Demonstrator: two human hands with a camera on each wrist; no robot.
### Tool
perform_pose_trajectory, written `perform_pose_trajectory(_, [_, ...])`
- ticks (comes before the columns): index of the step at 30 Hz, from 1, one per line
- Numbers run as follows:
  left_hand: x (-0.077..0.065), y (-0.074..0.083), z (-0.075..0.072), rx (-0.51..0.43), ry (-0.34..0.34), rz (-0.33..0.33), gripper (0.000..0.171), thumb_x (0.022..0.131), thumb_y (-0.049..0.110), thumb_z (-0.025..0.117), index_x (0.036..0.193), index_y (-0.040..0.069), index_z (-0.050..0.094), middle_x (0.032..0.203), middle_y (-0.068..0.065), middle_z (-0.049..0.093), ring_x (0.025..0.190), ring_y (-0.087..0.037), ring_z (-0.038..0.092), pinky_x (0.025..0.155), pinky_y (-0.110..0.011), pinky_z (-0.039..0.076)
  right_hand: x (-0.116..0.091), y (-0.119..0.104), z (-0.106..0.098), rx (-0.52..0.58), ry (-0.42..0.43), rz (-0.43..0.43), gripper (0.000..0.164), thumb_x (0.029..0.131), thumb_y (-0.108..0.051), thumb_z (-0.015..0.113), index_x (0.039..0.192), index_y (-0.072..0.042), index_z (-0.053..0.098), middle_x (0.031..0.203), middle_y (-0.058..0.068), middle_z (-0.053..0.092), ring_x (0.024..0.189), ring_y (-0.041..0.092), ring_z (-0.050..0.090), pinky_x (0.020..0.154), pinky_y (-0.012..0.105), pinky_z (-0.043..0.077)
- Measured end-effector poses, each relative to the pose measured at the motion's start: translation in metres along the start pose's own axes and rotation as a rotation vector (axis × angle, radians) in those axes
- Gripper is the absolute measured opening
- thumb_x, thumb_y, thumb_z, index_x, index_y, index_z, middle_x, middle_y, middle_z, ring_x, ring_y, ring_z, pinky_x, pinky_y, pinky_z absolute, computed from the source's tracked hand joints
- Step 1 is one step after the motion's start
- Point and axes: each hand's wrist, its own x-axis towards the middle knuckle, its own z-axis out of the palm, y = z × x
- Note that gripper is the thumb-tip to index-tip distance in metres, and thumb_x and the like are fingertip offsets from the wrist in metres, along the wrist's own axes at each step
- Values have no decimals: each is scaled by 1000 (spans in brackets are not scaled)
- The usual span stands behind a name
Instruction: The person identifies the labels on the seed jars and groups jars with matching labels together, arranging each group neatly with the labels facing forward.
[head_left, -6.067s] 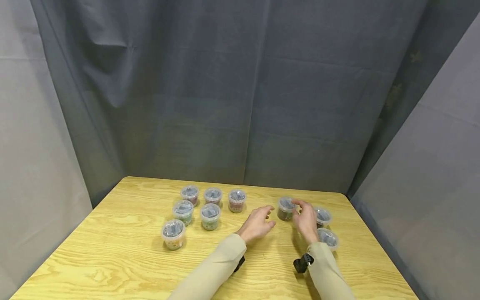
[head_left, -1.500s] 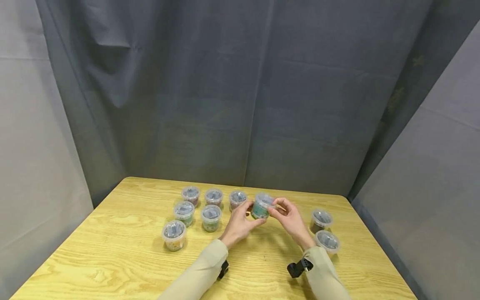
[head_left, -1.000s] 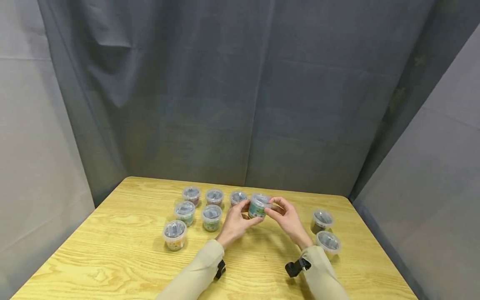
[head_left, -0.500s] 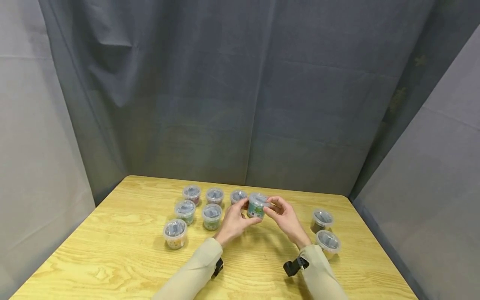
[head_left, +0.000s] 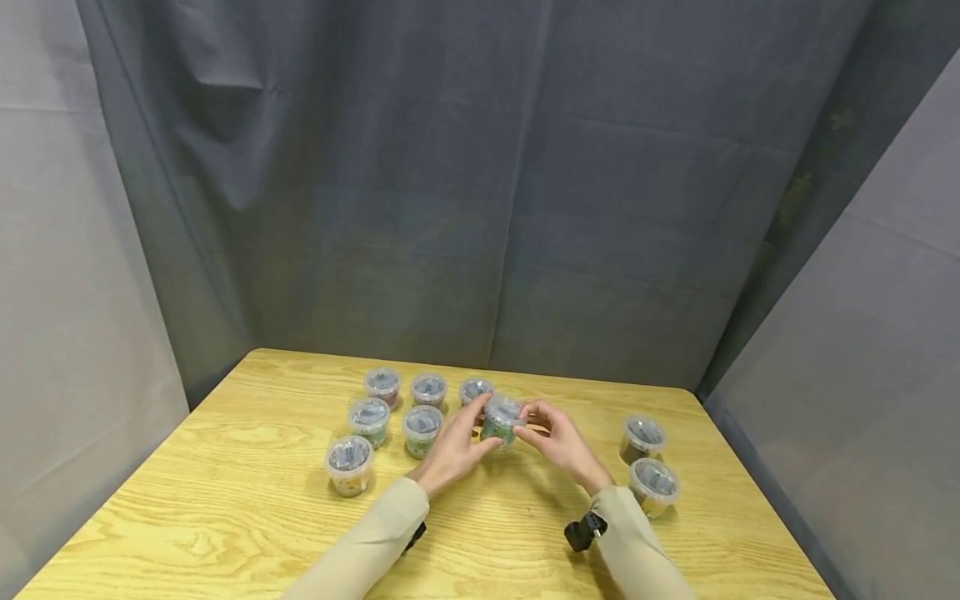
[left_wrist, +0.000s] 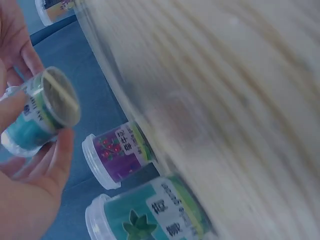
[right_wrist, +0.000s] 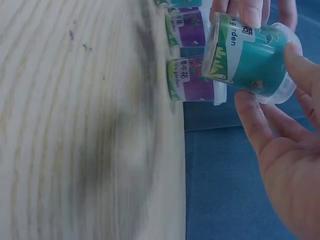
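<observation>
Both hands hold one small plastic tub with a clear lid and a teal-green label, near the middle of the table. My left hand grips its left side between thumb and fingers. From the right, my right hand pinches it near the lid. In the right wrist view the teal label of the tub faces the camera, and its base hangs clear of the tabletop. Close by on the left stands a green-labelled tub; behind the left fingers a purple-labelled tub is partly hidden.
Two more purple tubs continue the back row on the left. Another green tub and an orange-labelled tub stand nearer. At the right are a dark tub and a yellowish one. A grey curtain hangs behind the wooden table.
The tub, earlier standing on the right with the right hand at it, was lifted and brought left into both hands. In the last half second both hands moved slightly left and lower with it.
</observation>
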Motion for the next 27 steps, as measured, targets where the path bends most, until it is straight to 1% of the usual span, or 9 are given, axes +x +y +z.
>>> perform_pose_trajectory(4, [-4,-1,-3,72,-28,17,64,89,16,72,146,8,44,138,-15,57,116,-27,62,92,-35,57,0,0,5,-19,-31,-12,12,92,-9,67,100,-5,58,135,18,56,119,33,59,99,34,53])
perform_pose_trajectory(7, [-5,-1,-5,114,-17,15,60,88,14,73,142,6,49,137,-16,57,117,-29,61,91,-36,57,2,0,10,-27,-40,-28,13,92,-8,67,100,-4,58,132,18,58,120,31,59,101,33,52])
perform_pose_trajectory(9, [-7,0,-6,156,-2,8,56,88,15,74,139,7,53,138,-17,56,120,-30,59,94,-39,56,4,0,12,-25,-46,-36,13,90,-8,69,99,-5,59,130,15,60,118,29,61,101,32,52])
perform_pose_trajectory(11, [-8,0,-6,189,11,-4,52,87,15,74,135,7,58,138,-19,55,121,-31,58,95,-40,55,6,1,15,-22,-61,-51,14,89,-6,70,98,-5,59,128,16,61,117,31,61,101,34,52])
perform_pose_trajectory(14, [-9,0,-7,244,25,-13,44,86,14,76,127,6,64,135,-19,57,118,-30,59,92,-38,56,6,3,18,-34,-85,-69,12,88,-4,70,95,-5,60,131,18,59,119,34,61,99,35,53])
perform_pose_trajectory(16, [-10,0,-8,263,30,-17,40,84,13,77,122,4,67,128,-17,61,110,-28,63,87,-34,58,6,4,21,-53,-101,-77,11,89,-3,69,94,-5,59,133,21,58,120,37,60,98,35,53])
perform_pose_trajectory(20, [-11,1,-10,299,37,-9,36,80,10,81,113,3,70,117,-15,66,99,-25,67,81,-31,60,6,7,25,-100,-110,-79,10,89,-4,69,91,-7,60,134,22,58,122,38,58,97,34,54])
perform_pose_trajectory(25, [-11,2,-11,361,29,-8,30,77,9,82,104,6,70,112,-12,68,96,-25,68,81,-33,59,9,7,30,-95,-116,-81,10,88,-2,70,91,-6,61,137,23,55,123,40,57,96,38,54])
perform_pose_trajectory(27, [-11,1,-11,393,20,-9,29,77,10,82,102,7,70,110,-11,68,96,-24,67,82,-34,59,10,7,31,-90,-119,-78,10,88,-1,70,91,-5,61,138,23,54,124,39,57,96,37,54])
